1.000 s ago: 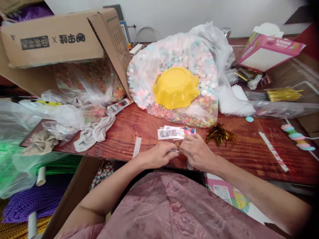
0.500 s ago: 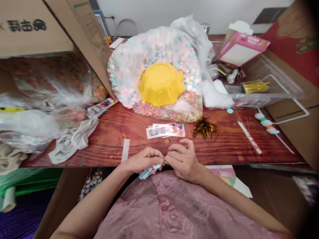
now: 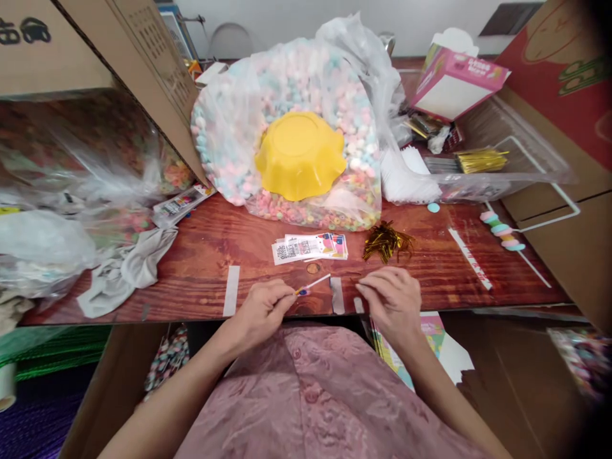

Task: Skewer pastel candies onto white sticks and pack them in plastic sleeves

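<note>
My left hand is closed in a pinch near the table's front edge. From its fingertips a thin white stick points up and right, with a small coloured wrapped part at the fingers; the rest is hidden by the hand. My right hand is apart from it to the right, thumb and fingers drawn together. A thin dark strand shows by its fingertips, but I cannot make out what is pinched. Between the hands lies a pale strip. Beyond them are a stack of printed cards and a tuft of gold ties.
Behind lies a big clear bag of pastel sweets with a yellow bowl upside down on it. A marshmallow skewer and clear plastic bin are at right. Cardboard box and grey cloth are at left.
My hands have parted; the right has moved right, off the pale-blue item both were at. The white stick now shows in my left hand, raised over the table. The view has shifted slightly.
</note>
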